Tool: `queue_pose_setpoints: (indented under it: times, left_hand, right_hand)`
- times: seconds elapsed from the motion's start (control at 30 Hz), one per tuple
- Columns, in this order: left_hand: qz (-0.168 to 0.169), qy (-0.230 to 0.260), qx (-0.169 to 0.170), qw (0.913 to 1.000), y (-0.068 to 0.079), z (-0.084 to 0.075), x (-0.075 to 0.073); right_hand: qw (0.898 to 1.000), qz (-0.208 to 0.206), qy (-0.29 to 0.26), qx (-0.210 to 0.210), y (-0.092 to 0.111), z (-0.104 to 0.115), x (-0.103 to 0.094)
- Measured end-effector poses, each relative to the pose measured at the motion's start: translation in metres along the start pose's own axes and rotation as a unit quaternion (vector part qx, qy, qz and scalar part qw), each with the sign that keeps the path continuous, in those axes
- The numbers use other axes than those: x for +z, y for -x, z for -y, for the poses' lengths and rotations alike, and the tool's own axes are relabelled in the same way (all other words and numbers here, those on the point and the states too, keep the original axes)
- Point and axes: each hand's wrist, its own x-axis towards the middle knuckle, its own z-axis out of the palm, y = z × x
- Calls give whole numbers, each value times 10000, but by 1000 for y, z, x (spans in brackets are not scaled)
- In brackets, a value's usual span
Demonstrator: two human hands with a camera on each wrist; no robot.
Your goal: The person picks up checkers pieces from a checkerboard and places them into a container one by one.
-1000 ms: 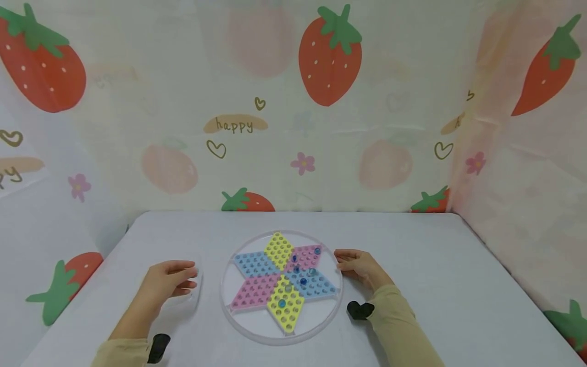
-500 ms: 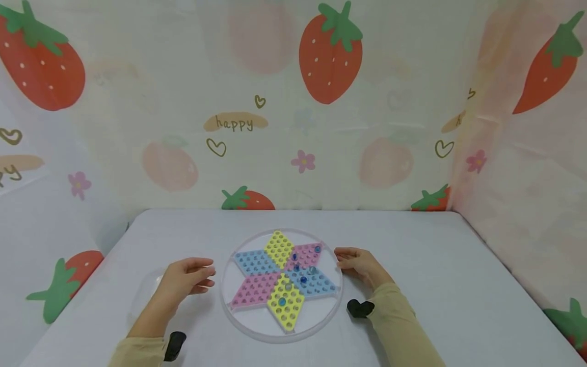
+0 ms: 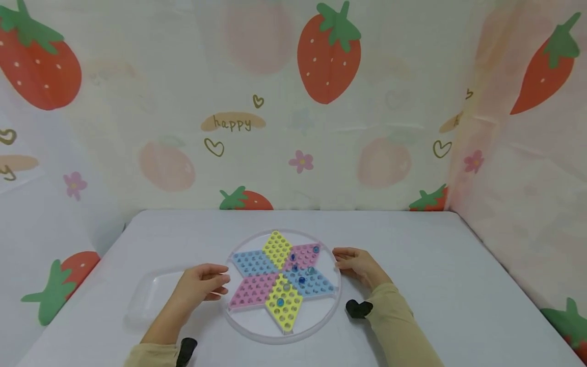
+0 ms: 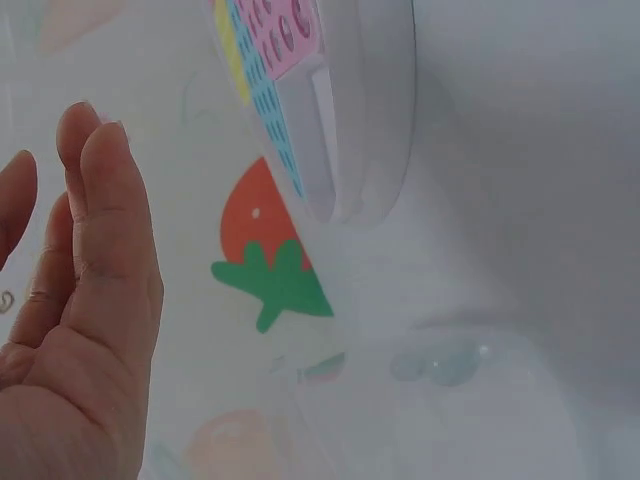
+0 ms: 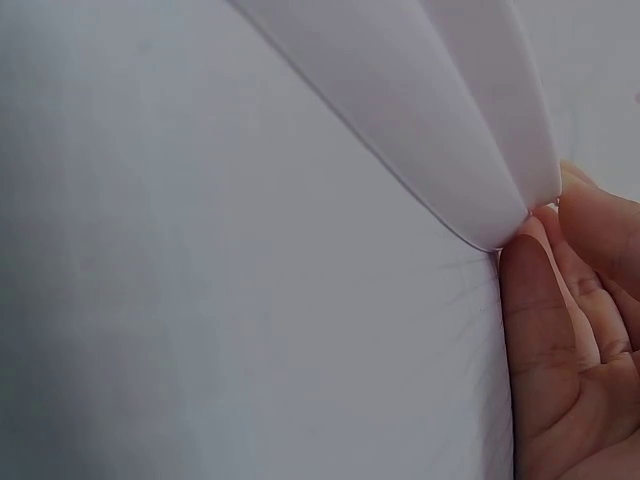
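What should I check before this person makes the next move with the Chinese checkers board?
1. Chinese checkers board flat on the table: ok.
2. Right hand touching the board's rim: ok.
3. Firmness of that contact: cannot tell.
4. Left hand touching the board: not ok; the left wrist view shows a gap.
5. Marbles on the board: ok, several show.
6. Clear tray contents: cannot tell; too hazy.

The Chinese checkers board has 2 yellow, 2 pink and 2 light-blue diamonds, a whitish rim and blue marbles. Beneath it, the table is white; behind it, the cream backdrop carries red strawberries and pink flowers.
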Motion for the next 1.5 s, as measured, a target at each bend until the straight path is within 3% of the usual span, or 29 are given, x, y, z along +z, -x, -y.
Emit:
queue_pose_setpoints:
  times: [0.3, 0.53, 0.67, 0.77, 1.03, 1.33, 1.5]
  left_hand:
    - [62, 135, -11, 9999, 0, -2, 21]
    - [89, -122, 123, 9998, -5, -2, 43]
    - [42, -323, -2, 9995, -8, -4, 54]
    - [163, -454, 14, 9988, -10, -3, 59]
    - [947, -811, 114, 9921, -12, 1, 72]
    - [1114, -1151, 377, 9864, -12, 7, 86]
    - [1129, -1458, 229, 9826, -12, 7, 88]
  right_hand:
    - [10000, 62, -52, -27, 0, 0, -2]
    - [10000, 2, -85, -6, -1, 4, -5]
    - [10000, 18, -35, 20, -1, 5, -5]
    - [10000, -34, -28, 42, -2, 4, -5]
    - [9999, -98, -46, 51, -2, 4, -5]
    - [10000, -74, 19, 10, 1, 2, -4]
    - [10000, 22, 26, -63, 2, -1, 0]
